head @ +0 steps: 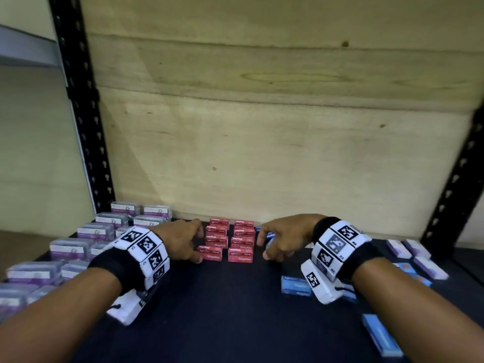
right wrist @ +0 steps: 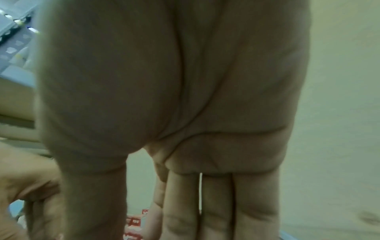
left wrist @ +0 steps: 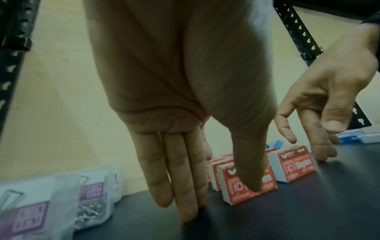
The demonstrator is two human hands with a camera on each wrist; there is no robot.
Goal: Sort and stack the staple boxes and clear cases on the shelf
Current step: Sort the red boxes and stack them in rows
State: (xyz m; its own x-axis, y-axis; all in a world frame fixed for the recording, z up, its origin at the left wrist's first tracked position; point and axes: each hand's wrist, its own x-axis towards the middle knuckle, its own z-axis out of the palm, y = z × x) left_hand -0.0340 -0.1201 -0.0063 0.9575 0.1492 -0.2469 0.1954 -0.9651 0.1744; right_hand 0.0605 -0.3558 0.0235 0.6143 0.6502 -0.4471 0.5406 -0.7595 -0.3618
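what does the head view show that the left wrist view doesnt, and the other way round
Only the head view shows the blue boxes loose on the right of the dark shelf, the full rows of clear cases at left, and both marker wristbands.

Only the left wrist view shows the left hand from the palm side, fingers straight and pointing down at the shelf, and the metal clips inside a clear case.

Both show the red staple boxes in two rows, the right hand open beside them, and the plywood back wall.
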